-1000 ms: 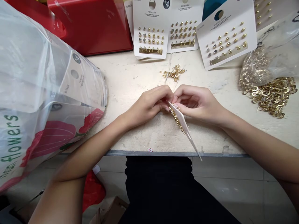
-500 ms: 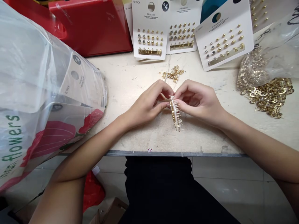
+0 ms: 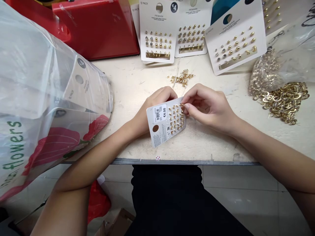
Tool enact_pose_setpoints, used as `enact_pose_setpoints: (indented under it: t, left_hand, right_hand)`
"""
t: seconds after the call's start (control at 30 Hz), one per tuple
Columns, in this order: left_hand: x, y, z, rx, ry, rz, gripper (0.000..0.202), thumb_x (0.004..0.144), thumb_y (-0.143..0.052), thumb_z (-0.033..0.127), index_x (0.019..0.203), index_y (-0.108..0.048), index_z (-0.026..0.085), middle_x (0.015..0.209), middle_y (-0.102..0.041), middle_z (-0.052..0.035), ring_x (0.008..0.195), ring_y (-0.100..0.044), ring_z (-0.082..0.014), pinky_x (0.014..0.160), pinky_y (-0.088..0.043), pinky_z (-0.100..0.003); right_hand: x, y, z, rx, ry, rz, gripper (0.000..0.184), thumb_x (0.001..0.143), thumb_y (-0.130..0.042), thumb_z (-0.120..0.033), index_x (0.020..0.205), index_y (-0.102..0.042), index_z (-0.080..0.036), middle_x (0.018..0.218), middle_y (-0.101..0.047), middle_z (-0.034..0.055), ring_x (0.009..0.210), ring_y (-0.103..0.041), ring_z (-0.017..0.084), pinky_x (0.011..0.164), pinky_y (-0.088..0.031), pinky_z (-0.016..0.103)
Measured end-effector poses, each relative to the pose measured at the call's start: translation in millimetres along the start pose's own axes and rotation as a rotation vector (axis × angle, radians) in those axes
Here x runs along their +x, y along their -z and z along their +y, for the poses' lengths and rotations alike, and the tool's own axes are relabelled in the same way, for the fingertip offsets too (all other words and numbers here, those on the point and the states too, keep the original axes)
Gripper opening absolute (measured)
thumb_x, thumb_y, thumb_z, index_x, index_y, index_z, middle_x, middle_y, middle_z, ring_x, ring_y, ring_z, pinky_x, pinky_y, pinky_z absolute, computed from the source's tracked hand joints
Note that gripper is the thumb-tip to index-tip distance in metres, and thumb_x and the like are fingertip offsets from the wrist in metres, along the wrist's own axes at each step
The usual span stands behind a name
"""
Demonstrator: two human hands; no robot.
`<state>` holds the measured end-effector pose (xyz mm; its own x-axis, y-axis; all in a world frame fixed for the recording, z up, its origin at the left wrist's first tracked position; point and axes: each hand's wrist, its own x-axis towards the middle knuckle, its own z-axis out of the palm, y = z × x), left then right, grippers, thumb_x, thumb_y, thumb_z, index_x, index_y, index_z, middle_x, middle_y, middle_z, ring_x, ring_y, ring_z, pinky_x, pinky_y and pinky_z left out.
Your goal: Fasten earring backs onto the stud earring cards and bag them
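A white earring card (image 3: 162,131) is held over the table with its back toward me, showing a price label and rows of gold earring backs. My left hand (image 3: 158,100) grips it from behind, its fingertips mostly hidden by the card. At the card's upper right corner, my right hand (image 3: 201,103) pinches with thumb and forefinger at the last earring backs; whether a loose back is between the fingertips is too small to tell. Beyond the hands lies a small pile of gold earring backs (image 3: 183,78).
Filled earring cards (image 3: 158,19) stand at the back beside a red box (image 3: 98,29). On the right, gold hoop-like pieces (image 3: 285,101) spill by a clear plastic bag (image 3: 290,59). A large plastic bag of cards (image 3: 56,82) bulks up on the left. The table edge (image 3: 187,162) runs before me.
The card has turned from edge-on to back-facing, swinging its lower part to the left. My left hand has shifted behind it; my right hand stays near the same corner.
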<state>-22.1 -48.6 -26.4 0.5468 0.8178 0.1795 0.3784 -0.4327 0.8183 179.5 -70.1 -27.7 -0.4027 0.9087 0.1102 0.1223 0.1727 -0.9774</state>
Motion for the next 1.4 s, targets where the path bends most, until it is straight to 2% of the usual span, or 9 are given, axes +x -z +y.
enact_pose_setpoints:
  t: [0.17,0.3,0.4,0.53,0.6,0.87,1.13,1.23,1.4]
  left_hand:
    - [0,-0.1,-1,0.002,0.021,-0.01,0.014,0.088,-0.062,0.023,0.082,-0.051,0.018,0.079,-0.059,0.0011,0.069,-0.053,-0.0086,0.06,-0.042,-0.022]
    - [-1,-0.4,-4,-0.042,0.001,0.014,0.007,0.085,-0.059,0.013,0.083,-0.054,0.018,0.081,-0.063,0.0005,0.07,-0.057,-0.0078,0.06,-0.043,-0.021]
    - [-1,-0.7,-5,-0.068,-0.026,0.048,0.009,0.083,-0.059,0.009,0.082,-0.056,0.018,0.082,-0.064,0.0006,0.071,-0.058,-0.0067,0.06,-0.043,-0.02]
    - [0,-0.1,-4,-0.055,-0.033,0.052,0.01,0.083,-0.058,0.009,0.08,-0.054,0.018,0.078,-0.062,0.0012,0.068,-0.055,-0.0064,0.059,-0.042,-0.019]
    - [0,0.3,-3,-0.046,-0.014,0.043,0.011,0.082,-0.059,0.009,0.079,-0.053,0.018,0.077,-0.061,0.0012,0.067,-0.054,-0.0067,0.058,-0.041,-0.02]
    - [2,1.0,-4,-0.065,0.03,0.039,0.009,0.082,-0.058,0.011,0.078,-0.054,0.018,0.077,-0.062,0.0012,0.068,-0.054,-0.0071,0.058,-0.041,-0.02]
    - [2,0.9,-3,-0.07,0.019,0.054,0.01,0.081,-0.059,0.009,0.078,-0.054,0.018,0.076,-0.061,0.0019,0.067,-0.053,-0.0062,0.058,-0.04,-0.019]
    - [2,0.2,-4,-0.075,0.032,0.057,0.01,0.081,-0.058,0.01,0.077,-0.054,0.018,0.076,-0.061,0.0016,0.066,-0.054,-0.0069,0.057,-0.04,-0.019]
    - [2,-0.7,-5,-0.082,0.03,0.059,0.01,0.081,-0.058,0.011,0.077,-0.054,0.018,0.075,-0.061,0.0021,0.066,-0.053,-0.0062,0.056,-0.04,-0.018]
  right_hand:
    - [3,8,-4,-0.13,0.055,0.003,0.008,0.09,-0.059,-0.016,0.094,-0.058,-0.022,0.084,-0.063,0.0023,0.072,-0.062,0.015,0.063,-0.054,0.031]
    - [4,37,-17,-0.299,0.081,0.162,0.01,0.093,-0.059,-0.014,0.098,-0.058,-0.022,0.088,-0.061,0.0052,0.078,-0.063,0.016,0.066,-0.056,0.032]
    - [4,65,-24,-0.432,-0.011,0.224,0.009,0.092,-0.06,-0.013,0.095,-0.059,-0.021,0.093,-0.061,0.0059,0.075,-0.063,0.014,0.058,-0.052,0.03]
    - [2,83,-23,-0.927,-0.096,-0.073,0.018,0.085,-0.065,-0.001,0.083,-0.059,-0.018,0.09,-0.058,0.0042,0.074,-0.054,0.013,0.065,-0.044,0.031]
    - [1,84,-21,-1.022,-0.123,-0.16,0.02,0.082,-0.065,0.003,0.081,-0.058,-0.016,0.092,-0.054,0.005,0.076,-0.051,0.014,0.065,-0.042,0.03]
    - [1,88,-25,-1.035,-0.19,-0.169,0.029,0.082,-0.059,0.006,0.074,-0.048,-0.02,0.091,-0.056,0.0044,0.081,-0.052,0.017,0.066,-0.038,0.031]
    - [2,85,-19,-0.983,-0.067,-0.177,0.025,0.083,-0.058,0.005,0.075,-0.053,-0.019,0.082,-0.059,0.0031,0.075,-0.053,0.018,0.065,-0.038,0.032]
    - [1,83,-17,-0.981,-0.146,-0.174,0.022,0.082,-0.059,0.003,0.076,-0.057,-0.018,0.078,-0.059,0.0006,0.07,-0.053,0.016,0.061,-0.037,0.03]
    - [2,82,-19,-1.051,-0.266,-0.214,0.026,0.082,-0.056,0.001,0.071,-0.044,-0.019,0.072,-0.055,-0.0005,0.063,-0.047,0.014,0.057,-0.034,0.028]
